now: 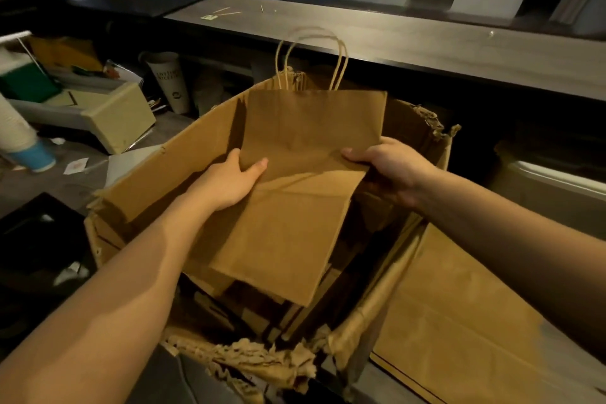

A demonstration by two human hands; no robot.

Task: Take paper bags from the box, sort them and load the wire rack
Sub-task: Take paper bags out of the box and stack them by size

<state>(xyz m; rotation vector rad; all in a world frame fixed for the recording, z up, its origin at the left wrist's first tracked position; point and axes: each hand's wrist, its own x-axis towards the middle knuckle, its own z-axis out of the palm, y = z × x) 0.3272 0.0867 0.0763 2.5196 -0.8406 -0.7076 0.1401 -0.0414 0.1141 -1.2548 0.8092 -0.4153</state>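
Note:
A flat brown paper bag (305,174) with twisted paper handles (311,56) is held over a torn cardboard box (170,167). My left hand (234,180) grips the bag's left edge, thumb on the front face. At the right edge, my right hand (387,167) pinches the bag with its thumb on top. The bag is bent across its middle, handles pointing away from me. More flattened brown bags (249,311) lie dark and jumbled inside the box. No wire rack is in view.
A long dark counter (426,39) runs behind the box. Flat brown paper (459,321) lies to the box's right. On the left are a beige box (118,118), a white paper cup (170,82), stacked cups with a blue base (23,141) and a black item (39,239).

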